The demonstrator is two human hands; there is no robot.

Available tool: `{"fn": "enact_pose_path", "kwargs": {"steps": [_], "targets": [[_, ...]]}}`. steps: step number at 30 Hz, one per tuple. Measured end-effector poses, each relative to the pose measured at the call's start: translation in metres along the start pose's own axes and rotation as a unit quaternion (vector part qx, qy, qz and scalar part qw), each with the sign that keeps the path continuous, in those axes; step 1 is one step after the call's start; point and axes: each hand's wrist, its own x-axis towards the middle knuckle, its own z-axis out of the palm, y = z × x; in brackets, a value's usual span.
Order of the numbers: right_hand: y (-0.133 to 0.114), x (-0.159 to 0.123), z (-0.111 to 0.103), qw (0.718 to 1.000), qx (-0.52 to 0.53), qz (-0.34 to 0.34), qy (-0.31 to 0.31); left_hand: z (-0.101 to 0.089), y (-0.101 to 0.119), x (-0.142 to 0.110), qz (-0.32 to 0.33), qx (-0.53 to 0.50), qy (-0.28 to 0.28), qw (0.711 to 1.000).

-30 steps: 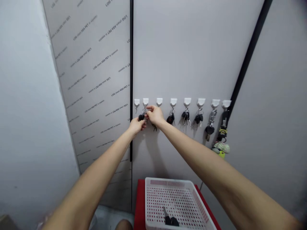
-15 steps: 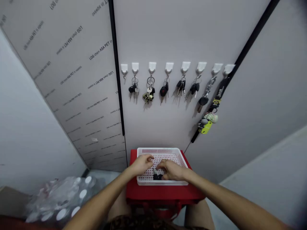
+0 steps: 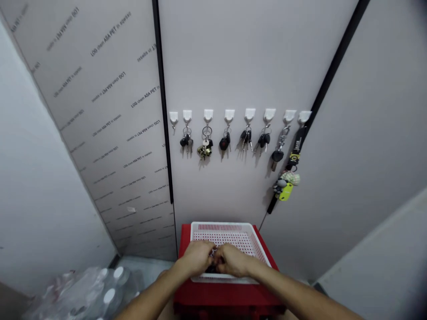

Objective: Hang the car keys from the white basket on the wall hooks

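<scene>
My left hand (image 3: pixel 200 257) and my right hand (image 3: pixel 231 259) meet over the white plastic basket (image 3: pixel 250 280), fingertips close together and curled. Between and beneath them shows a bunch of dark keys (image 3: pixel 211 269), largely hidden by my fingers; both hands appear closed on it. The basket has a perforated bottom and slotted walls, and it rests on a red stool-like surface (image 3: pixel 230 295).
Above the basket, a row of white hooks (image 3: pixel 229 115) runs along the grey wall panel. Most carry keys, such as a bunch with a brass-coloured charm (image 3: pixel 204 151); the leftmost hook (image 3: pixel 173 118) bears none. Plastic-wrapped bottles (image 3: pixel 110 293) stand at lower left.
Both hands have left the key bunch on the second hook and come down into the basket. They have since drawn together over the keys there. The view has tilted too.
</scene>
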Motion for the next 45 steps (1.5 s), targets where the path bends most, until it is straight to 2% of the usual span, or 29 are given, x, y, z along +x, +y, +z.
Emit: {"fn": "enact_pose_path", "kwargs": {"steps": [5, 9, 12, 14, 17, 19, 22, 27, 30, 32, 34, 37, 41, 45], "targets": [[-0.01, 0.003, 0.002, 0.999, 0.023, 0.013, -0.032, -0.001, -0.002, -0.002, 0.005, -0.032, 0.007, 0.999], [-0.013, 0.004, 0.003, 0.999, -0.028, 0.029, -0.003, 0.001, -0.005, -0.004, -0.009, -0.075, 0.018, 0.997], [-0.014, 0.009, -0.013, 0.999, 0.017, 0.018, 0.041, -0.001, -0.008, -0.003, -0.011, -0.189, 0.033, 0.981], [-0.019, 0.015, -0.035, 0.991, 0.094, 0.021, 0.092, -0.008, -0.01, 0.0, 0.0, -0.332, 0.02, 0.943], [-0.038, 0.028, -0.079, 0.963, 0.204, 0.034, 0.172, -0.034, -0.012, 0.007, 0.02, -0.541, 0.016, 0.84], [-0.058, 0.037, -0.11, 0.945, 0.242, 0.015, 0.217, -0.06, -0.014, 0.012, 0.011, -0.611, 0.072, 0.788], [-0.091, 0.053, -0.15, 0.923, 0.264, -0.042, 0.278, -0.105, -0.019, 0.015, -0.023, -0.626, 0.183, 0.757], [-0.136, 0.085, -0.203, 0.888, 0.224, -0.095, 0.39, -0.18, -0.034, 0.011, -0.014, -0.573, 0.286, 0.768], [-0.151, 0.109, -0.225, 0.874, 0.177, -0.079, 0.446, -0.216, -0.043, 0.012, -0.031, -0.525, 0.342, 0.779], [-0.155, 0.123, -0.233, 0.868, 0.153, -0.057, 0.469, -0.233, -0.049, 0.016, -0.054, -0.488, 0.365, 0.791], [-0.157, 0.132, -0.236, 0.856, 0.126, -0.037, 0.5, -0.244, -0.054, 0.021, -0.068, -0.462, 0.38, 0.798], [-0.156, 0.136, -0.237, 0.843, 0.098, -0.029, 0.529, -0.249, -0.061, 0.026, -0.066, -0.447, 0.389, 0.802], [-0.153, 0.134, -0.239, 0.863, 0.084, -0.04, 0.497, -0.249, -0.063, 0.028, -0.062, -0.435, 0.387, 0.811], [-0.151, 0.133, -0.241, 0.862, 0.07, -0.052, 0.5, -0.253, -0.059, 0.027, -0.074, -0.418, 0.38, 0.822]]}}
